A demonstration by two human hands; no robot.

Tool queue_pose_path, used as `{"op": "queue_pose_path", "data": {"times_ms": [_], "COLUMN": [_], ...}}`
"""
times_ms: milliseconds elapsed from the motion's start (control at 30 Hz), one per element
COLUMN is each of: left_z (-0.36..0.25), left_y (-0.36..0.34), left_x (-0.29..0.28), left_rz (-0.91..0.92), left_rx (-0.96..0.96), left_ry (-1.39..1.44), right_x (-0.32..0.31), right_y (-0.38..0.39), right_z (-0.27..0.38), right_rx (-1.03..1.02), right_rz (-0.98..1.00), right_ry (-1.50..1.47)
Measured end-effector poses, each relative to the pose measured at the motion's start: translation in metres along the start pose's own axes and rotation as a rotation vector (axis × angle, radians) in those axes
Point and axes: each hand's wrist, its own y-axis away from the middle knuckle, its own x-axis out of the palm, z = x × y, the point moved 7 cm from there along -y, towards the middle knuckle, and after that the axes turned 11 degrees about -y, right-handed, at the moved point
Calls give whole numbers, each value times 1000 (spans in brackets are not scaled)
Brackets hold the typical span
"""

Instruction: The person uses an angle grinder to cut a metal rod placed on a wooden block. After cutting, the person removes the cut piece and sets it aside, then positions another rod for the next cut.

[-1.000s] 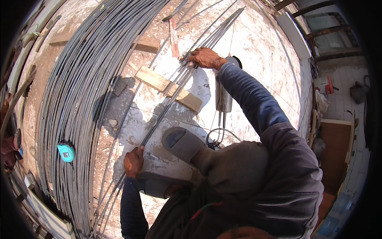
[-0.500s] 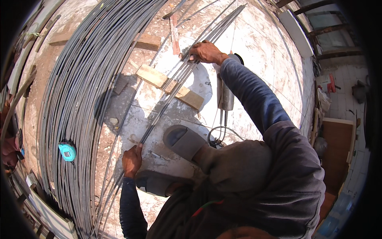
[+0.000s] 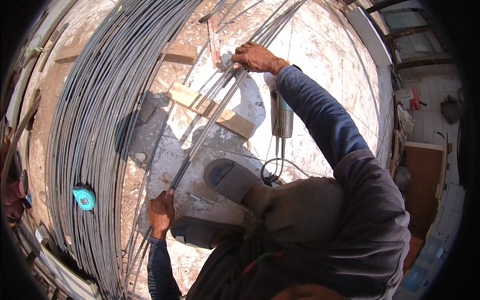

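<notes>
A small bundle of thin grey steel rods runs slantwise from far right to near left. My right hand is closed around it toward the far end. Nearer me, my left hand wraps the same bundle, its thumb lying along the rods. Between my hands the bundle passes over a wooden block, and its shadow falls on the wood beside it. To the right of the rods lies a metal-bodied power tool with a dark cable, partly hidden by my right sleeve.
A large stack of long steel rods fills the left side, with a teal tape measure on it. Another wooden block lies under the stack. A reddish strip lies beyond. My sandalled foot stands beside the bundle.
My right hand has shifted slightly farther away and my left hand slightly nearer and left. Between them the rods look drawn closer together and stand farther from their shadow on the block.
</notes>
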Motion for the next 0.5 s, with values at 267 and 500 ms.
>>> {"op": "queue_pose_path", "data": {"times_ms": [267, 500], "left_z": [20, 18], "left_y": [-23, -21], "left_x": [-11, 34], "left_rz": [-90, 46], "left_rx": [43, -21], "left_ry": [-8, -33], "right_x": [-43, 22], "right_y": [-28, -26], "right_z": [11, 16], "right_rx": [-36, 19], "right_rz": [-92, 149], "right_ry": [-32, -177]}}
